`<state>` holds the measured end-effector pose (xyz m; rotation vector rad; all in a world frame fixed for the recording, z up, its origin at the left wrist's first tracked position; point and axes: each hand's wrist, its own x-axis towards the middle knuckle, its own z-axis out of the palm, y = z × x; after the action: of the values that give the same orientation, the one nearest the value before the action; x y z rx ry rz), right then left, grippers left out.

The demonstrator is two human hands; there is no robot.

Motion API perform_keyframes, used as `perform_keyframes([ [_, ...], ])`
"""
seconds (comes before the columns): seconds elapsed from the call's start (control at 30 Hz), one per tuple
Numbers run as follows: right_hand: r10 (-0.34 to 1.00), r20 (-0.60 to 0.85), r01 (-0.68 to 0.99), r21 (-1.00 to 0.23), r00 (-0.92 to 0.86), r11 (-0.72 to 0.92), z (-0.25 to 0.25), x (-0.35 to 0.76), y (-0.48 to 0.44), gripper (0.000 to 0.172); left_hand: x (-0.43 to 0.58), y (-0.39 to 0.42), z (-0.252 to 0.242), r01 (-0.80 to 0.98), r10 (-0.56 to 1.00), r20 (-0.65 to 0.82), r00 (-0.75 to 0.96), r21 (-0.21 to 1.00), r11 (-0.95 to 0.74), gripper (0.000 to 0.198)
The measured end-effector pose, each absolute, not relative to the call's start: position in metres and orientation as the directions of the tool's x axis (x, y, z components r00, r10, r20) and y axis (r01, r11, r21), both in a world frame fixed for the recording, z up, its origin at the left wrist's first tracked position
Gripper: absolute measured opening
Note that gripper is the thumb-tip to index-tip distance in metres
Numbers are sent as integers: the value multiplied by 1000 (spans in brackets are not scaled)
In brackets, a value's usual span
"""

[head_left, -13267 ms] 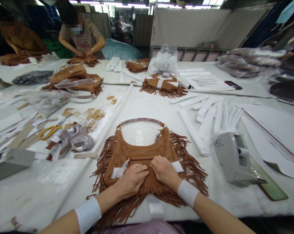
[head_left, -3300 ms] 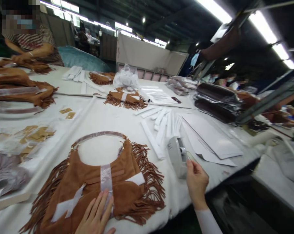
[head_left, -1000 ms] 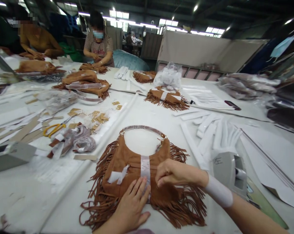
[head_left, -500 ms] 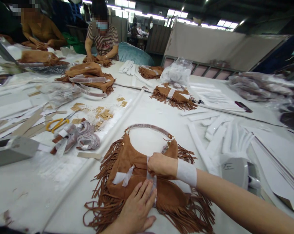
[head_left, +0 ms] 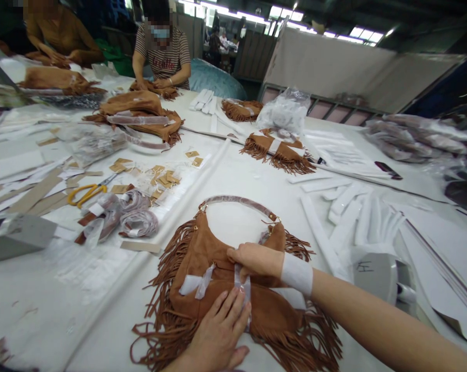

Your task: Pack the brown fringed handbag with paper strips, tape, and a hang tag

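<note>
A brown suede handbag (head_left: 202, 248) with long fringes lies flat in front of me, its wrapped handle (head_left: 237, 199) curving away from me. My left hand (head_left: 220, 325) rests flat on the lower middle of the bag, fingers stretched over a strip of clear tape (head_left: 242, 276). Just above it, my right hand (head_left: 257, 260) is closed against the bag near the upper end of that strip. Its curled fingers hide whatever they may pinch. White paper and another clear piece (head_left: 205, 281) stick to the bag's left part. A white band (head_left: 296, 274) wraps my right wrist.
Left lie yellow-handled scissors (head_left: 87, 194), rolled wrapped straps (head_left: 138, 222) and tan tags (head_left: 167, 178). Grey tape dispensers stand at the left (head_left: 16, 237) and right (head_left: 376, 276), with white strips (head_left: 349, 206) behind the right one. Across the table, a person (head_left: 161, 57) handles another fringed bag.
My right hand has loosened from a tighter fist and shifted slightly, its thumb side now further left and more of the tape strip showing beneath. My left hand stays flat on the bag.
</note>
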<state>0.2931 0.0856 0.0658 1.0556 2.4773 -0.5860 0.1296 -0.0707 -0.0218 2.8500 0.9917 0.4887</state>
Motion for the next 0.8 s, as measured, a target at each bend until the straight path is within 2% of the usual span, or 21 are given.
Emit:
perform_keyframes([
  [0.07, 558, -509, 732, -249, -656, 634, 64, 294, 92, 34, 130, -70, -22, 587, 613, 267, 743, 180, -790, 79],
  [0.2, 560, -512, 744, -289, -652, 602, 59, 297, 107, 29, 130, -69, -24, 579, 610, 242, 754, 194, -792, 79],
  [0.3, 648, -465, 795, -280, -603, 539, 63, 306, 113, 30, 130, -69, -27, 582, 619, 232, 751, 210, -785, 81],
  [0.4, 776, -360, 855, -264, -517, 447, 72, 316, 100, 24, 130, -70, -29, 578, 613, 245, 751, 203, -790, 81],
  [0.47, 851, -266, 867, -354, -453, 350, 75, 319, 79, 21, 131, -70, -30, 572, 604, 257, 754, 192, -797, 80],
  [0.57, 917, -160, 785, -583, -365, 210, 65, 317, 37, 14, 131, -70, -30, 572, 600, 269, 754, 181, -800, 81],
  [0.63, 937, -119, 744, -644, -327, 178, 52, 312, 13, 11, 131, -69, -28, 575, 600, 279, 750, 175, -799, 81],
  [0.7, 954, -92, 767, -619, -286, 171, 40, 308, -3, 8, 130, -69, -27, 570, 592, 306, 746, 167, -805, 78],
  [0.8, 961, -53, 853, -476, -270, 214, 27, 304, -14, 3, 126, -69, -27, 537, 554, 424, 717, 172, -826, 57],
])
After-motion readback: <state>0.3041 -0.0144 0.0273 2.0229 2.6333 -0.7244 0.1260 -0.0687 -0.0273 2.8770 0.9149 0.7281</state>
